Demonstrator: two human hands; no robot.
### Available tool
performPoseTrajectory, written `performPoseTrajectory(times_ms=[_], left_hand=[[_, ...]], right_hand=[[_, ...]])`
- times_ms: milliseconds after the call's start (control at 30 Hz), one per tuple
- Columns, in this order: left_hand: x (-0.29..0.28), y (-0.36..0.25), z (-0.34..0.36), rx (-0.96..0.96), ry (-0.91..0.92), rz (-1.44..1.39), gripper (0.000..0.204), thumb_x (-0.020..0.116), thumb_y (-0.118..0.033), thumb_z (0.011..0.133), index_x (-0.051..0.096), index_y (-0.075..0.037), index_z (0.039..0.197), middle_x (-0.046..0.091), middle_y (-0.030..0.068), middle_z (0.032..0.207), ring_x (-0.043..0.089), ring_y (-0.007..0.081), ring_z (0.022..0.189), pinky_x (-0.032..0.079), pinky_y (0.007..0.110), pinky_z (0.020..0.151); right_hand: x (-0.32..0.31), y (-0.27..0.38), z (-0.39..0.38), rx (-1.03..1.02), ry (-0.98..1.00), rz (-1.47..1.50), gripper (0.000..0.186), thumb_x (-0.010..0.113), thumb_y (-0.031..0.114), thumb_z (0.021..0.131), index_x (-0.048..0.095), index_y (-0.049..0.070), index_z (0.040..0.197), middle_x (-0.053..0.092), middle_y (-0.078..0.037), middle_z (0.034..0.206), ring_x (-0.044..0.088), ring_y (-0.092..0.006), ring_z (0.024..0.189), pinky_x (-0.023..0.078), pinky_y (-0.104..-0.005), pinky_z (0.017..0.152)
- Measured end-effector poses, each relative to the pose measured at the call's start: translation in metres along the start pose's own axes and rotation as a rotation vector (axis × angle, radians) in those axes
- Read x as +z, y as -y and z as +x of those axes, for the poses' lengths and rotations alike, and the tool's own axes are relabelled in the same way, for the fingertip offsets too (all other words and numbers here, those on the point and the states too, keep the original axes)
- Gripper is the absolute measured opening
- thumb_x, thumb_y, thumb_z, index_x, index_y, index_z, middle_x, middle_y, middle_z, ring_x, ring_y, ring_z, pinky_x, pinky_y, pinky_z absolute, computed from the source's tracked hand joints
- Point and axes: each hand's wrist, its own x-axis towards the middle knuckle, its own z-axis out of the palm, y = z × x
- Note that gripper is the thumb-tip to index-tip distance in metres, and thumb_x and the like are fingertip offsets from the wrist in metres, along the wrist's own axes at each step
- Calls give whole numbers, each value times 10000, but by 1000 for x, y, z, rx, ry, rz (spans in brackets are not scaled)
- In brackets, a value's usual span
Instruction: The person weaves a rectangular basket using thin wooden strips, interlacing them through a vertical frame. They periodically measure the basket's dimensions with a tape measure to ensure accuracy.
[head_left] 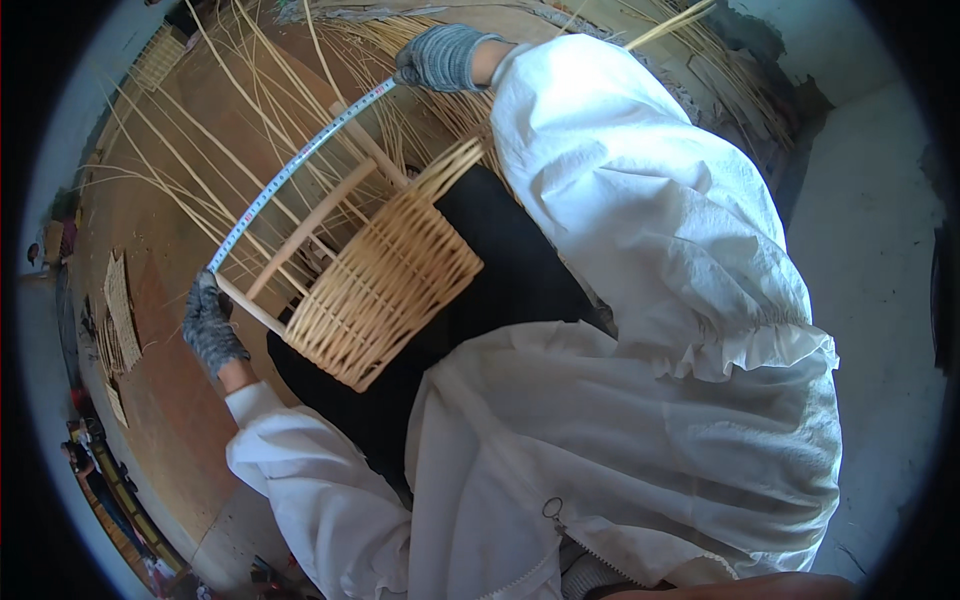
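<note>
A half-woven wicker basket (pixel 385 280) lies tilted on the black cloth (pixel 515 265) over my lap. Pale wooden rods (pixel 315 228) form a frame at its far side, and long loose cane strands (pixel 215 130) fan out beyond them. Across the frame runs a tape measure (pixel 300 160), pulled into a slight curve. My left hand (pixel 213 325), in a grey knit glove, is closed on the tape's near-left end, by the tip of a rod. In a matching glove, my right hand (pixel 443 57) is closed around the tape's far end; its fingers hide what lies within.
A heap of loose canes (pixel 700 85) lies on the floor at the far right, near a pale wall (pixel 865 250). Flat woven pieces (pixel 120 310) rest on the brown floor (pixel 165 400) at the left. Another woven piece (pixel 158 58) is at the far left.
</note>
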Motion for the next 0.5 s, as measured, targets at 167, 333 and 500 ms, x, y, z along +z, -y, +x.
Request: performPoseTrajectory(times_ms=[167, 333, 500], left_hand=[[1, -14, -3, 29, -31, 295, 289, 651, -277, 774, 661, -41, 940, 600, 24, 717, 509, 79, 604, 410, 215, 530], [-5, -14, 3, -4, 35, 243, 270, 626, -304, 790, 652, -38, 753, 530, 14, 574, 433, 97, 491, 351, 251, 458], [-17, -2, 14, 283, 141, 365, 246, 632, -270, 796, 671, -28, 771, 512, -10, 553, 404, 87, 503, 351, 255, 466]], right_hand=[[-3, 10, -13, 12, 48, 64, 228, 512, 337, 835, 630, 143, 850, 611, -79, 697, 577, -253, 659, 440, -373, 625], [2, 9, -13, 38, -20, 26, 286, 469, 323, 815, 654, 114, 879, 634, -119, 873, 599, -324, 796, 468, -419, 690], [16, 6, -3, 92, -273, -11, 224, 485, 321, 814, 633, 155, 785, 621, -92, 762, 592, -296, 722, 464, -405, 644]])
